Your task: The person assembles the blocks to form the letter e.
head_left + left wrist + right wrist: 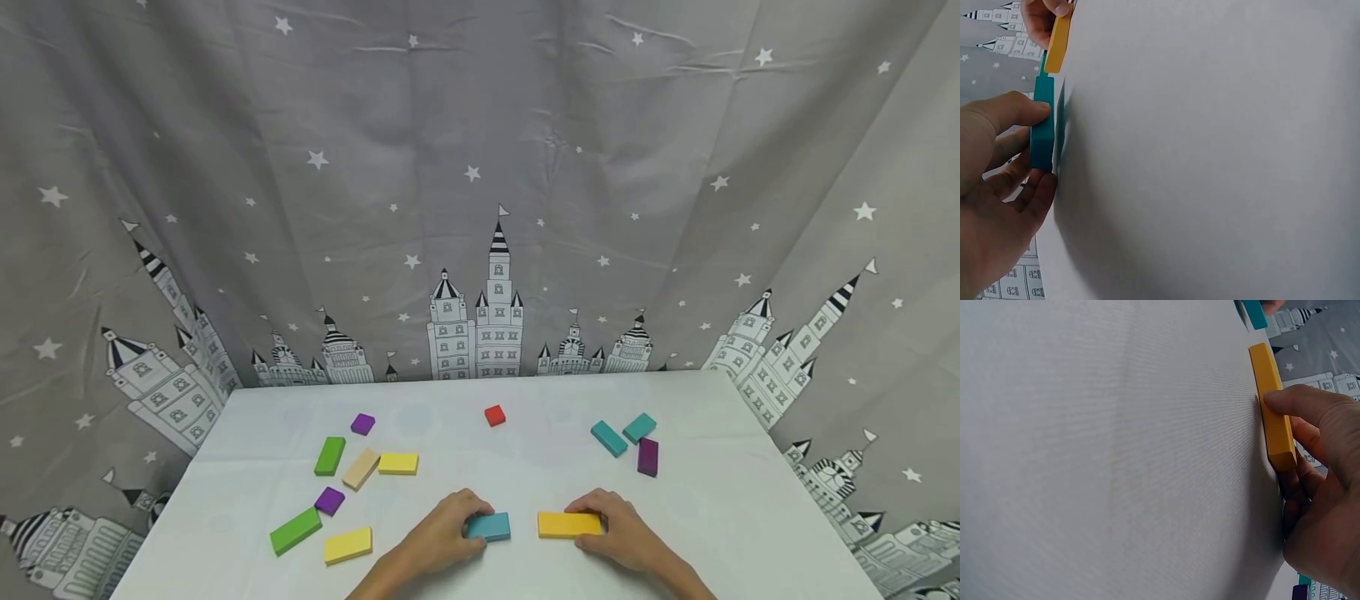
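Teal block (489, 526), yellow block (568, 524)

- A white worktop (720, 500) fills the lower middle of the head view.
- A grey curtain (465, 125), printed with white stars and striped-tower castles, hangs creased behind and at both sides.
- The light is even and soft.

Head cam overhead — wrist cams close

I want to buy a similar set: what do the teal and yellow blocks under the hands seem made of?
Teal block and yellow block: probably painted wood, matte; flat opaque colour, crisp edges, no gloss. Plastic can't be excluded. The beige block looks like bare wood.
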